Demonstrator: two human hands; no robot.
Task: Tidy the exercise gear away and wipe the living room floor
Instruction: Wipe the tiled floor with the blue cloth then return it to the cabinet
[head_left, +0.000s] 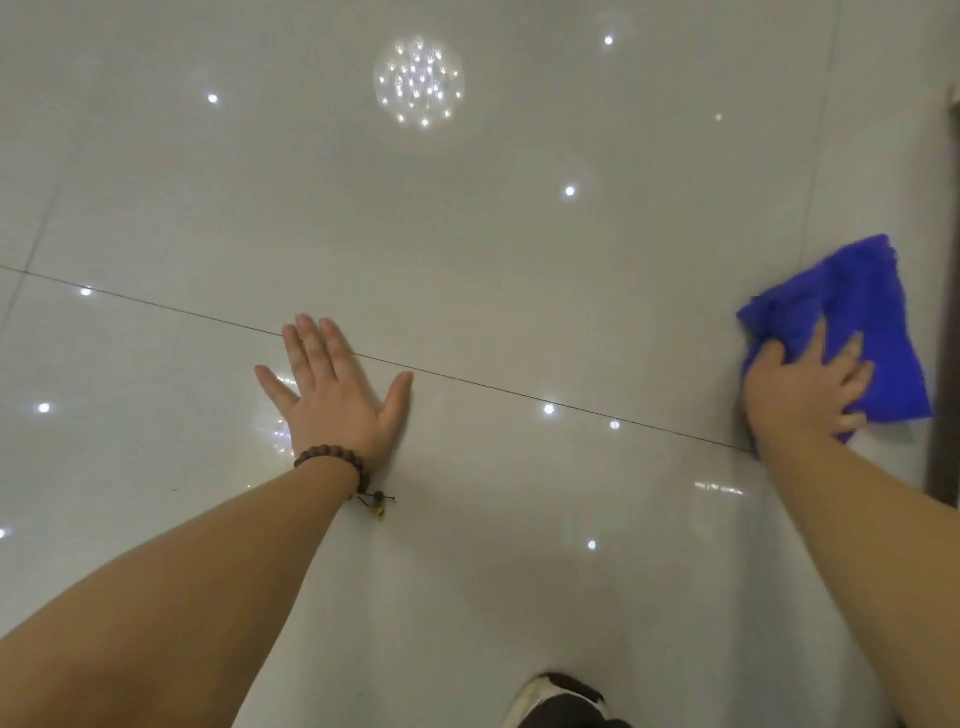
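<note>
at the bottom edge, nearest the camera, the toe of a black and white shoe (558, 699) shows on the glossy pale tiled floor (467, 234). two bare forearms reach forward from the lower corners. the left wrist wears a brown bead bracelet (332, 462) with a small tassel hanging down to the tile.

the left hand (332, 387) lies flat on the floor, palm down, fingers straight and spread wide, thumb out toward the right, holding nothing. its fingertips just cross a thin dark grout line (519, 395) that runs across the view from the left edge down toward the right.

further right, the right hand (802, 389) presses on a blue microfibre cloth (852, 312), fingers bent and digging into the bunched near end of it, gripping the fabric against the tile. the cloth lies on the floor at the right side of the view, close to a dark vertical edge (943, 364) along the right border; what that edge belongs to cannot be told. the cloth's long axis runs away from the person, tilted slightly, with its far end pointing up and a little right and its near end under the hand. it is crumpled rather than flat.

beyond the hands, the tiles reflect scattered spot lights and a round cluster of ceiling lights (418, 80) near the top.
</note>
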